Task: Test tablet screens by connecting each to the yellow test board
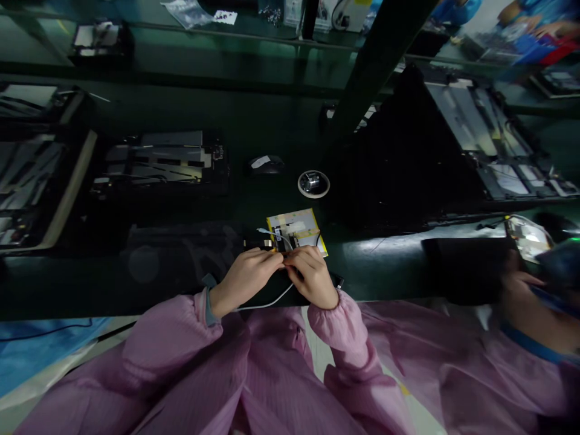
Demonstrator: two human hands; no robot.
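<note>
My left hand (247,277) and my right hand (312,275) meet at the near edge of the dark green bench, fingertips pinched together on a thin white cable (272,300) that loops back toward my pink sleeves. Just beyond the fingers lies a small yellow-edged flat part (296,228) with a white wire and black patches on it, beside a small dark connector piece (258,243). What exactly sits between the fingertips is hidden.
A round tape roll (313,183) and a dark mouse-shaped object (266,164) lie farther back. Opened device chassis sit at left (163,160) and right (493,142). A dark slanted post (376,66) rises mid-bench. Another person's hand (521,284) works at the right.
</note>
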